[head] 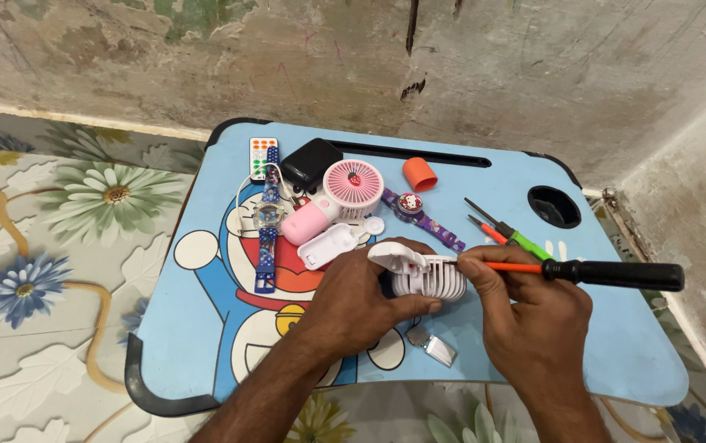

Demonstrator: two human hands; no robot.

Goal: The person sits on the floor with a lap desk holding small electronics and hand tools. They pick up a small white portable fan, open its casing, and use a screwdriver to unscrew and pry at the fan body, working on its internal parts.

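Observation:
My left hand (361, 299) grips a small white handheld fan (423, 271) just above a blue cartoon lap table (632, 353). My right hand (529, 316) holds a screwdriver (607, 273) with a black handle and an orange shaft, its tip at the fan's grille on the right side. A small silver metal piece (437, 349) lies on the table below the fan, between my two hands.
Behind the hands lie a pink handheld fan (341, 197), a white cover (328, 244), two children's watches (268, 226) (419, 215), a remote (262, 156), a black box (310, 162), an orange cap (419, 174) and two small screwdrivers (507, 231). The cup hole (553, 206) is at right.

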